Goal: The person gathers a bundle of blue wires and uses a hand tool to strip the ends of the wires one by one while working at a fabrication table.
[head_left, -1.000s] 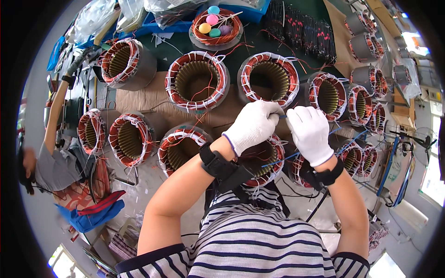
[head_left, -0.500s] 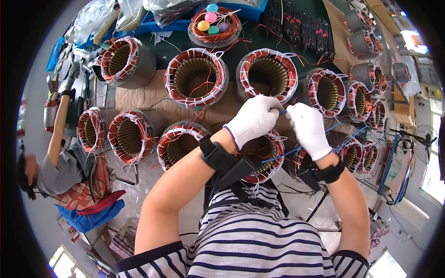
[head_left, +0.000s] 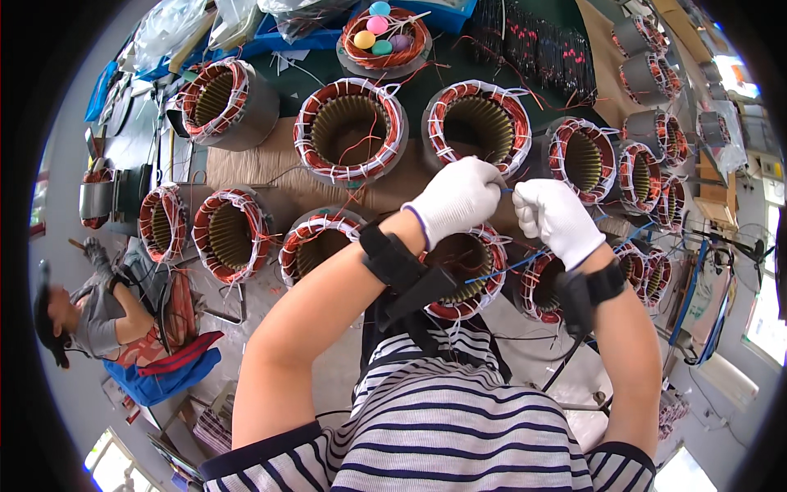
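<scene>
My left hand (head_left: 459,195), in a white knit glove, has its fingertips pinched together on a thin blue sleeve (head_left: 507,191). Just to its right, my right hand (head_left: 559,215), gloved the same, is curled closed on that sleeve, which spans the small gap between the hands. Another length of thin blue sleeving (head_left: 512,266) runs below my right hand, across the near motor stator (head_left: 464,305). Behind my left hand stands a larger stator (head_left: 479,127) with copper windings laced in white cord. My hands hide part of the near stator's opening.
Several wound stators stand around, including one left of centre (head_left: 351,131) and one at right (head_left: 581,161). Coloured balls (head_left: 377,25) lie in a coil at the back. Dark bundled leads (head_left: 541,57) lie far right. At left, a co-worker (head_left: 106,303) wears grey gloves.
My right hand has turned slightly and shifted to the right, its fingers curled in tighter. The co-worker's arm has come down from the bench at left. The view has shifted a little.
</scene>
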`<state>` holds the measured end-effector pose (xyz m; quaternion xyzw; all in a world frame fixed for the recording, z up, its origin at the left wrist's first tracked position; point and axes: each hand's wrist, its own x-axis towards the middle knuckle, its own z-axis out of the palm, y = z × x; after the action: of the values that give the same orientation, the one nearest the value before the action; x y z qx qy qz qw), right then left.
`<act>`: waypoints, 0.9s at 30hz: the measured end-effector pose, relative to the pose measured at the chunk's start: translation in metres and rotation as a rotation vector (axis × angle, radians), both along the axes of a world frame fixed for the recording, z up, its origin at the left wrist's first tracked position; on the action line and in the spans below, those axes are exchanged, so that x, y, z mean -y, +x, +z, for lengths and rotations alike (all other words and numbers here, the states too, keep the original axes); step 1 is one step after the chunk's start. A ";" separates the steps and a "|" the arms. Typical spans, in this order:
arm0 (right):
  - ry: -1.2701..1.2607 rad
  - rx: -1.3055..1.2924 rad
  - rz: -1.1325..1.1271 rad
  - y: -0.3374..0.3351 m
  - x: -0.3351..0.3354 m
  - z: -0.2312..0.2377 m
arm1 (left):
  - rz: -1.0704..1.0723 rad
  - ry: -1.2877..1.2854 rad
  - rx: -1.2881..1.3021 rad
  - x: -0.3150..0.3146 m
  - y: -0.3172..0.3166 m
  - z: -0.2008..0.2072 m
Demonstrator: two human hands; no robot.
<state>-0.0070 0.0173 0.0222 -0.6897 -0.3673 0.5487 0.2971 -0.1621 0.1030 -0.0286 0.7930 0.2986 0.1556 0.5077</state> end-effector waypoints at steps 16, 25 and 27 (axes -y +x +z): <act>0.440 0.860 0.498 0.013 -0.002 -0.006 | -0.087 -0.112 -0.071 -0.006 -0.002 0.007; 0.255 0.438 0.265 0.020 0.013 -0.007 | -0.018 0.083 -0.089 0.006 -0.008 0.000; 0.378 0.641 0.325 0.019 0.015 -0.008 | -0.014 0.080 -0.091 0.005 -0.008 0.001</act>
<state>0.0121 0.0024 0.0145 -0.6921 -0.6399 0.2686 0.1984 -0.1705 0.0977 -0.0279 0.8210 0.3094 0.1278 0.4626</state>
